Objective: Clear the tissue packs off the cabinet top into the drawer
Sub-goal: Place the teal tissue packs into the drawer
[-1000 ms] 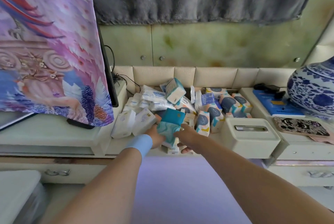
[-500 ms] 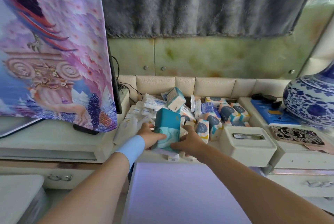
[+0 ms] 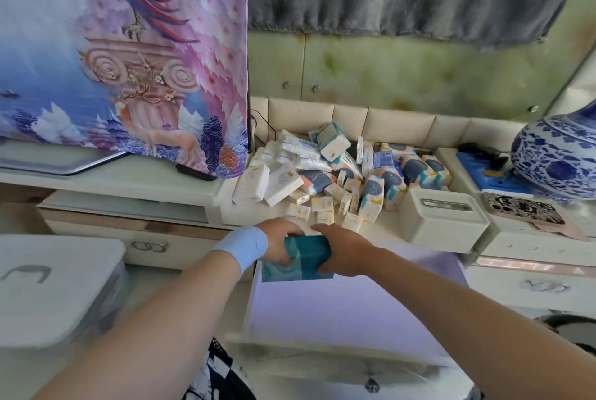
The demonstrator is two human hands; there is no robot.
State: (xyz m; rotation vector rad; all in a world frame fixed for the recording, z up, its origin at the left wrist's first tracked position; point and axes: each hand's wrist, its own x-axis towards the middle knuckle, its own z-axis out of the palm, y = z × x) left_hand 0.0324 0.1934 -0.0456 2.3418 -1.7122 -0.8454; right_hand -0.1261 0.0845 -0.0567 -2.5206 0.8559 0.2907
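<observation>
A teal tissue pack (image 3: 303, 259) sits at the back left corner of the open drawer (image 3: 338, 312), held from both sides. My left hand (image 3: 279, 244), with a blue wristband, grips its left side; my right hand (image 3: 343, 251) grips its right side. Behind them a heap of several tissue packs (image 3: 335, 180) in white, blue and orange wrappers lies on the cabinet top (image 3: 383, 232). The drawer's pale purple floor is bare in front of the teal pack.
A white tissue box (image 3: 443, 220) stands right of the heap. A blue-and-white vase (image 3: 561, 157) and a patterned case (image 3: 522, 211) sit at far right. A cloth-covered screen (image 3: 122, 54) stands at left, a white lidded bin (image 3: 54, 290) below it.
Both hands lifted the teal pack off the cabinet top and brought it down toward me into the back of the open drawer. The view tilted down, showing the drawer front.
</observation>
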